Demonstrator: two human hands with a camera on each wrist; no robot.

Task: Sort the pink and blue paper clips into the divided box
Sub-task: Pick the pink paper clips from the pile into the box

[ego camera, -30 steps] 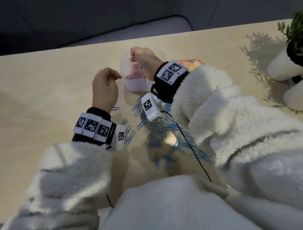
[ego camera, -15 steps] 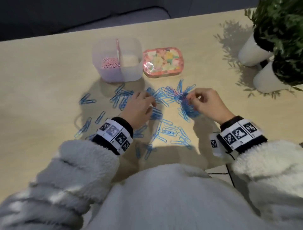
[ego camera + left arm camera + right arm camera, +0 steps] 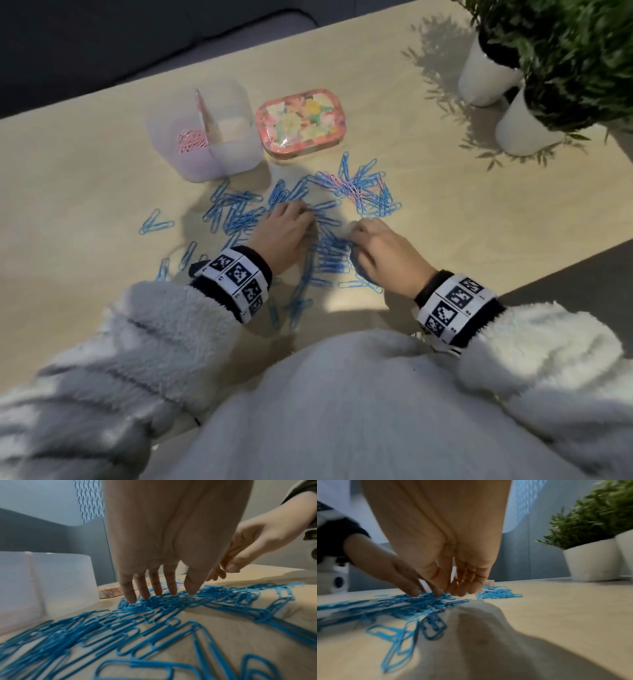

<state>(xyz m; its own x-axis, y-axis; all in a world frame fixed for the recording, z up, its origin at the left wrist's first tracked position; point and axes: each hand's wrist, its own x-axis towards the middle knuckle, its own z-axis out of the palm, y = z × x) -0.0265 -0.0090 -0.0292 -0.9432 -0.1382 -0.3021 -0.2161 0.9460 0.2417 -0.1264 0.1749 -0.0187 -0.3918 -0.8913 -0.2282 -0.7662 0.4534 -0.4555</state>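
Blue paper clips lie strewn over the wooden table. A small tangle of pink clips sits among blue ones farther back. The translucent divided box holds pink clips in its left compartment; the right one looks bare. My left hand rests flat, straight fingertips touching blue clips. My right hand is beside it, bent fingertips down on the blue clips; this view is blurred. Neither hand holds a clip that I can see.
A floral tin stands right of the box. Two white pots with green plants stand at the back right. The table's right edge runs close to my right wrist.
A second ago my right hand was over the box's pink side and the left hovered near it. Both came down to the clips; the right hand has since drawn back from the pink tangle.
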